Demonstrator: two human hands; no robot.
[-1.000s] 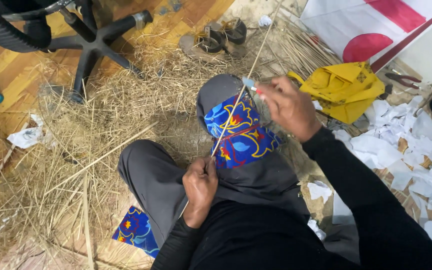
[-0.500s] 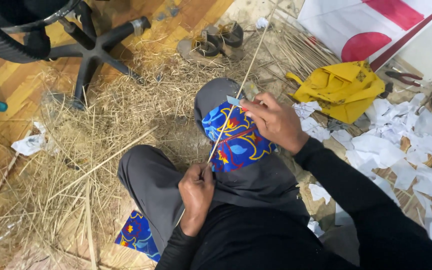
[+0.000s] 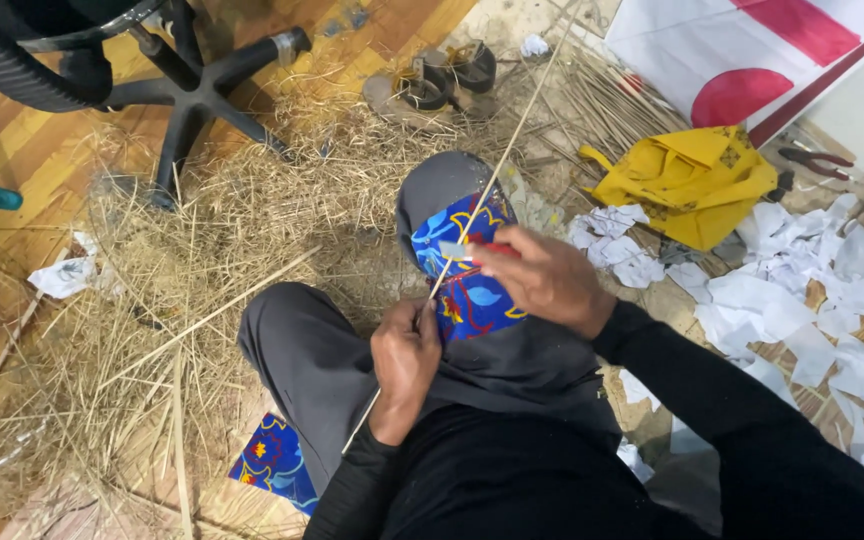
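I sit on the floor with my knees up, a blue patterned cloth draped over my right knee. My left hand grips a long thin bamboo stick that slants up and away to the right. My right hand holds a small knife with a red handle; its blade rests against the stick just above my left hand, over the cloth.
Dry shavings and straw cover the wooden floor on the left. An office chair base stands at top left, sandals at top centre. A yellow bag, torn white paper, pliers and more sticks lie to the right.
My right hand has drawn the knife down along the stick, from far up near the stick's middle to just above my left hand. The left hand has stayed put.
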